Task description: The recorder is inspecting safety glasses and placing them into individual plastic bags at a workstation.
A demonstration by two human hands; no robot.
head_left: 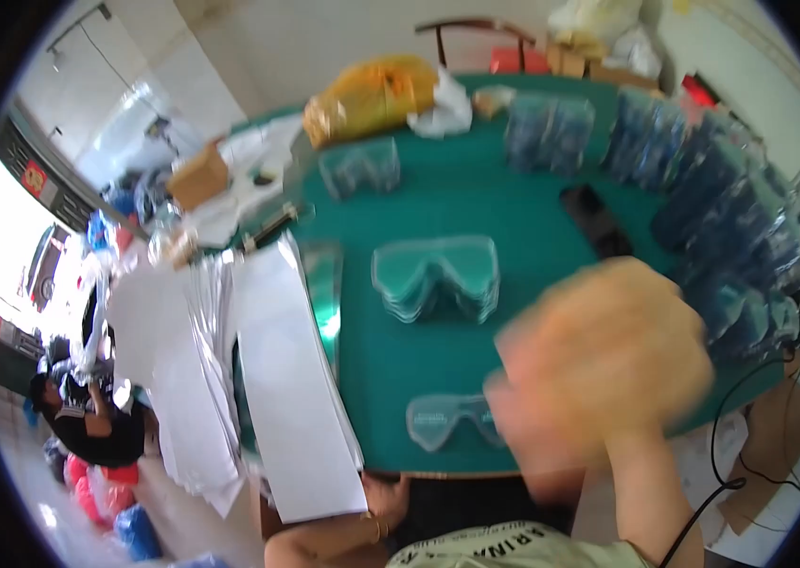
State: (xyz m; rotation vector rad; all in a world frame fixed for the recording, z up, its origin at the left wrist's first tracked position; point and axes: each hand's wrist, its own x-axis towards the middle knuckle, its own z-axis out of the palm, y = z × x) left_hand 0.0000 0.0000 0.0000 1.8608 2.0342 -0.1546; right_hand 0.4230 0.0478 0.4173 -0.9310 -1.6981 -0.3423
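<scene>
Goggles [447,421] lying flat at table [533,218] near edge, long axis sideways, just left of blurred right hand [608,364]; grip unreadable. Left hand [386,492] resting low, holding nothing visible.

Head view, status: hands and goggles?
Right hand raised, motion-blurred, grip unclear. Left hand low at table edge, empty-looking. Single goggles beside right hand; stack behind. Nothing between.
</scene>
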